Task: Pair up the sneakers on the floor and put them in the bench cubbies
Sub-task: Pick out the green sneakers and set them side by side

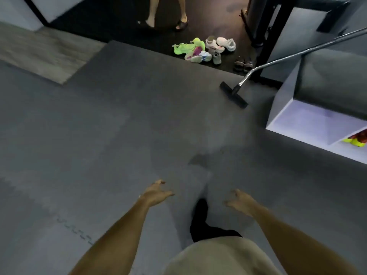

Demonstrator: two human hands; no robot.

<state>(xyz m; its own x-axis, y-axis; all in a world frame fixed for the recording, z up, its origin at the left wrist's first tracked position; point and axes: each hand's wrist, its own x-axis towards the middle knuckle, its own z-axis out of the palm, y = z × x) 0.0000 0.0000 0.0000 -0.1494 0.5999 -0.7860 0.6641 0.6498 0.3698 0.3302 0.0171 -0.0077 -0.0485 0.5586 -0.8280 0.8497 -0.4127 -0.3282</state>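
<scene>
Both hands are out in front at the bottom of the frame, carrying nothing. The left hand point(156, 193) has its fingers point(167, 193) loosely spread and slightly bent; the right hand point(239, 201) is much the same, fingers relaxed and apart, touching nothing. Below them lies only the grey foam floor point(99, 135).

The sneakers are well apart from the hands, heaped at the upper middle of the frame just past the edge of the mat: a neon green pair point(188, 46), a pink-and-white shoe point(197, 55) lying against it, a grey shoe point(216, 57), and a pale pink-white pair point(221, 43) tangled behind. Dark sandals point(243, 65) sit just to their right. Someone else's legs in slides point(181, 24) stand beyond the pile. A vacuum head point(234, 95) on its metal wand rests between the pile and the bench.

The bench cubbies point(313, 120) sit at the right edge; one lower cubby already holds a bright yellow pair point(355, 139), the one nearer the pile looks free.

The step in hand seems to be walking to the pile. Best done, I'd judge, by steering clear of the vacuum head, taking the green pair first since its mates lie together, one shoe per hand, then sorting the tangled pale ones by colour before lifting.
</scene>
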